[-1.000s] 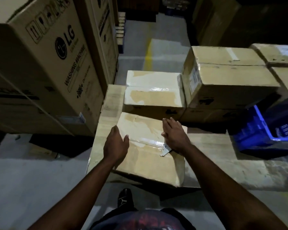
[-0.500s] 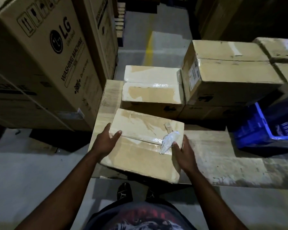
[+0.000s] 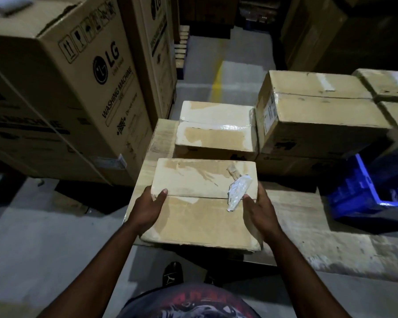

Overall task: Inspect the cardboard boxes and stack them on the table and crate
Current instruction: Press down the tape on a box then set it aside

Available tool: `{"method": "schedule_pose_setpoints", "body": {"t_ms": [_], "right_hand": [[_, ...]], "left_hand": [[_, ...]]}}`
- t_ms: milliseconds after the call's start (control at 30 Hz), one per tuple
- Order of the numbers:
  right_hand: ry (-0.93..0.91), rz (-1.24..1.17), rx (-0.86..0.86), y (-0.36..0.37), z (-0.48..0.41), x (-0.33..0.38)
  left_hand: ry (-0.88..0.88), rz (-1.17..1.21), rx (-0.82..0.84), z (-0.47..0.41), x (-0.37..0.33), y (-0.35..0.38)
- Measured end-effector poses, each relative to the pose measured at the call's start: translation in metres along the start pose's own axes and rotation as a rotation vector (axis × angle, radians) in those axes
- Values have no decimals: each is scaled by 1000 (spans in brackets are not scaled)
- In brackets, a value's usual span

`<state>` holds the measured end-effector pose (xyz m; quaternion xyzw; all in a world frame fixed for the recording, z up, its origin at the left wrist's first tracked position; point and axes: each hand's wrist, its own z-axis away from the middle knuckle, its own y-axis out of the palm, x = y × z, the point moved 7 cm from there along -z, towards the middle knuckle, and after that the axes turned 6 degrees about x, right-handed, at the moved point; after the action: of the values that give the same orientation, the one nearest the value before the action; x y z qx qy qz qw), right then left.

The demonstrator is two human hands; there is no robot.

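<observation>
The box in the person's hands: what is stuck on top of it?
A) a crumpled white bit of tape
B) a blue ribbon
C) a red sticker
A: a crumpled whitish scrap of tape lies on the box top, next to the right hand.

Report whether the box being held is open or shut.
Shut: top flaps of the held box lie flat, meeting at the seam; crumpled tape peels up.

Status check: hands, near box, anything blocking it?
Grip: left hand and right hand hold the near box by its sides. Box at the table near edge, crumpled tape loose on top. A second box sits directly behind.
</observation>
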<state>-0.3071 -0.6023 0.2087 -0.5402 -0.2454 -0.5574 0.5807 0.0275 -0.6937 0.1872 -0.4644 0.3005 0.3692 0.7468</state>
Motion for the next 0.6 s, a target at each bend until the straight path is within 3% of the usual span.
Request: {"method": "schedule_pose_setpoints", "body": {"t_ms": [233,467,600], "right_hand": [[-202,-23,1,-26,-8,79],[-229,-56,-1,-57,-33,137],[-272,2,7,-71,-50,172]], "left_hand": [[162,251,19,17,-77,-28],[110,273,-23,10,-130,-59],[171,315,-39,7,-158,-67]]}}
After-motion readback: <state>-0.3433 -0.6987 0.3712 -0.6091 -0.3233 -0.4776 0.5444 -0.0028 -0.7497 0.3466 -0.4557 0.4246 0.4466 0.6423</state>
